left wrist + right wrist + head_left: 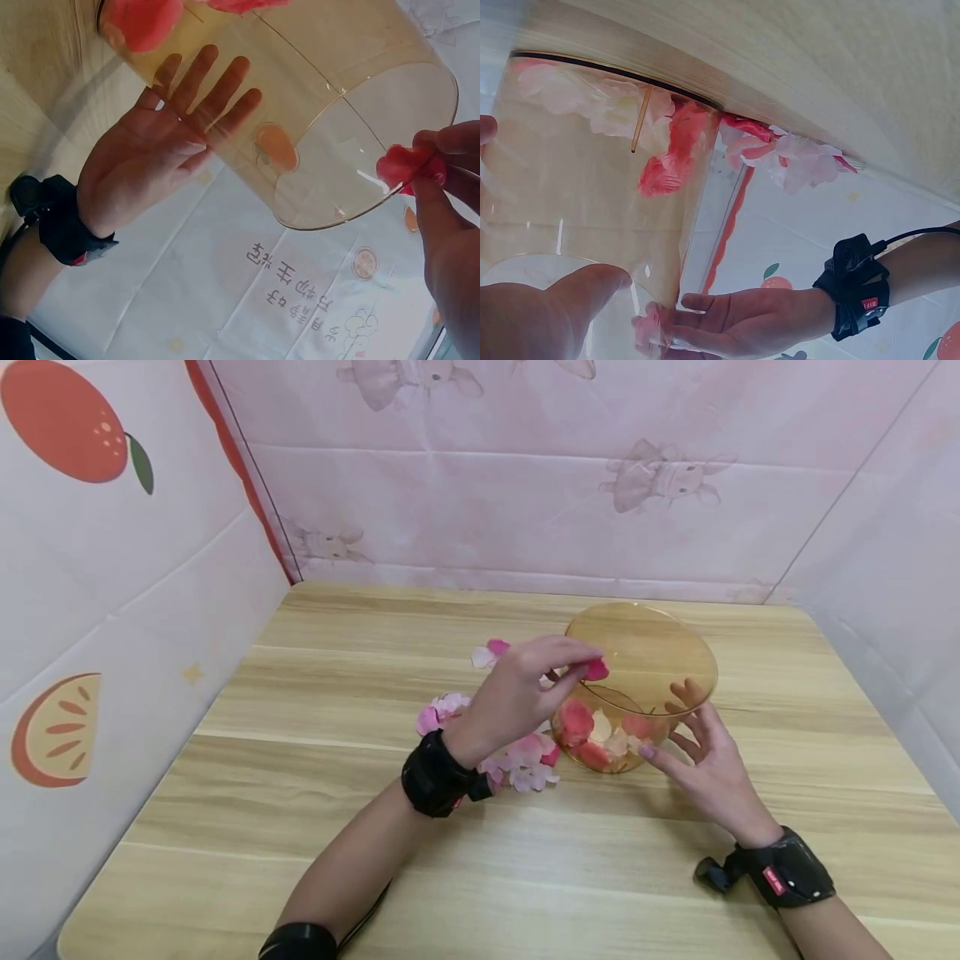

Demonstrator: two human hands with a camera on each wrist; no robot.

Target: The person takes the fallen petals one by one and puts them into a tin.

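Over round amber bowl (660, 647), soft petal (597, 670)

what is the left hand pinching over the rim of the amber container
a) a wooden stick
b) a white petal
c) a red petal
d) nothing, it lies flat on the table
c: the left hand pinches a red petal between its fingertips right at the rim of the amber container, while the right hand steadies the container's side with straight fingers.
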